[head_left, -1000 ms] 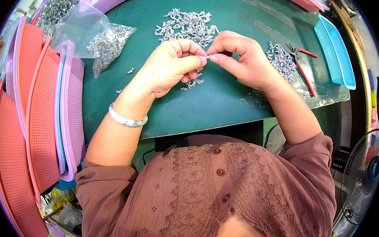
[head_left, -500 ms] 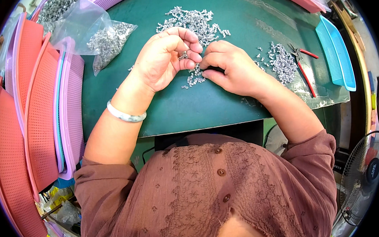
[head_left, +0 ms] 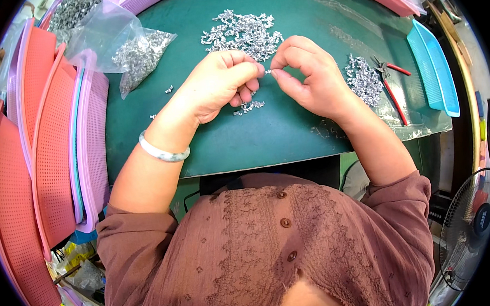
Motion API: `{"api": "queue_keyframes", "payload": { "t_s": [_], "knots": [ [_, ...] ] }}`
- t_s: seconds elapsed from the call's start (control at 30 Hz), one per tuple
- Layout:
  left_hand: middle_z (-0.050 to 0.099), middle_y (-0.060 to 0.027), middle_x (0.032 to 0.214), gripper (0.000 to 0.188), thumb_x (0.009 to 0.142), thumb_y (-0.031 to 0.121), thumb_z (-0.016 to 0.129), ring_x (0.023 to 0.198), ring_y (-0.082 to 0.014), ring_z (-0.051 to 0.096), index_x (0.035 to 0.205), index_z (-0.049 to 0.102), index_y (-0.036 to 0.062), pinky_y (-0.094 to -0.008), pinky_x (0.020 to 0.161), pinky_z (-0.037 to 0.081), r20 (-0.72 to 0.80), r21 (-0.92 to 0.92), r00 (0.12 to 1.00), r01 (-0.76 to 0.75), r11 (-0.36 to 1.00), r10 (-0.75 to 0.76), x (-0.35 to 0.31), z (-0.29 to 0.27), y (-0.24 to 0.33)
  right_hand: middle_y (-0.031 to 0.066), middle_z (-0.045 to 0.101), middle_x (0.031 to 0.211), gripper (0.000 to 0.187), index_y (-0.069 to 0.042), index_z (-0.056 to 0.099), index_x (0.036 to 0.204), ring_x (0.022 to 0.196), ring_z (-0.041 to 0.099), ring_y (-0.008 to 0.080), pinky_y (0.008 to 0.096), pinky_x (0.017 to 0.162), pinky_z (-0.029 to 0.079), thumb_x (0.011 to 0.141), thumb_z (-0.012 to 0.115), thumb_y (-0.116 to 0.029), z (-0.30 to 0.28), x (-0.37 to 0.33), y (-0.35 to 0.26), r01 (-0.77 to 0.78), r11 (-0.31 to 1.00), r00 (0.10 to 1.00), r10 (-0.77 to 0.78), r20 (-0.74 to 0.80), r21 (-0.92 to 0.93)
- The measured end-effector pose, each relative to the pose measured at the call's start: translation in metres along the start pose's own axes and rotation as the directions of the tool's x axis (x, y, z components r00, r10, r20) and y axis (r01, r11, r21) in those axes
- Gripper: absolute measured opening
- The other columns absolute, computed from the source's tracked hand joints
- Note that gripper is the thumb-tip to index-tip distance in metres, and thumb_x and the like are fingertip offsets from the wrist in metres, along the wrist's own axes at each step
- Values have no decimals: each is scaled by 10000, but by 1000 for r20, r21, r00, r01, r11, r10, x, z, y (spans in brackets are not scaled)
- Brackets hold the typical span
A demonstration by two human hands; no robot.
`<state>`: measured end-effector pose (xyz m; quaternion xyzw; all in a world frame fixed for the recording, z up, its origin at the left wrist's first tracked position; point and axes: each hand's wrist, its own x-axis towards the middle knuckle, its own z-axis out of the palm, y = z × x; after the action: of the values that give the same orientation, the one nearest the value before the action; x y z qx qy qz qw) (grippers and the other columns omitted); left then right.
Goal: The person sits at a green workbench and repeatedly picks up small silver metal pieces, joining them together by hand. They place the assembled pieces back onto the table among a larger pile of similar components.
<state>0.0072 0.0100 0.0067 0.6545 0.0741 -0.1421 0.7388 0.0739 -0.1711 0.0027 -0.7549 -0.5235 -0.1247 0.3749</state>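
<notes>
My right hand (head_left: 312, 80) pinches a small silvery metal part (head_left: 268, 72) between thumb and forefinger. Close beside it, my left hand (head_left: 222, 87) has its thumb pressed to the forefinger and the other fingers curled; what that pinch holds is hidden. A few more metal parts (head_left: 251, 106) lie on the green table just below the left fingertips. Beyond both hands spreads a large heap of the same metal parts (head_left: 243, 32). A smaller pile of parts (head_left: 364, 81) lies to the right of my right hand.
Red-handled cutting pliers (head_left: 392, 90) lie beside the right pile, near a blue basket (head_left: 433, 68). A clear plastic bag (head_left: 143, 55) of metal parts rests at the left. Pink and purple baskets (head_left: 48, 148) stand along the left edge. A fan (head_left: 471, 229) is at lower right.
My hands have drawn slightly apart, the right one moving up and right with a small metal part showing at its fingertips. The left hand has turned, its thumb now over the forefinger.
</notes>
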Motion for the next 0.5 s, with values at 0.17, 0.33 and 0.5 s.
{"api": "queue_keyframes", "payload": {
  "t_s": [0.17,0.33,0.5],
  "knots": [
    [574,-31,706,130,809,136,572,553,-72,520,844,603,15,-181,466,410,51,-4,999,-17,1000,17,-1,1,-1,82,556,782,99,-46,556,756,768,541,268,339,666,445,690,631,-47,0,1,-3,8,999,1000,-7,-24,37],
    [573,-26,705,109,806,115,581,554,-67,518,841,602,14,-179,469,411,53,-6,998,-43,999,44,0,0,-1,93,561,767,88,-28,574,773,739,555,266,328,649,450,712,633,-49,1,-1,3,-57,988,998,59,-7,140],
    [572,-24,706,94,791,85,586,554,-64,508,846,598,10,-178,471,410,57,-28,997,-43,999,45,-1,1,0,96,568,771,81,-27,581,780,732,562,265,326,646,455,715,626,-42,1,-1,4,-55,986,998,55,5,155]
  ]
}}
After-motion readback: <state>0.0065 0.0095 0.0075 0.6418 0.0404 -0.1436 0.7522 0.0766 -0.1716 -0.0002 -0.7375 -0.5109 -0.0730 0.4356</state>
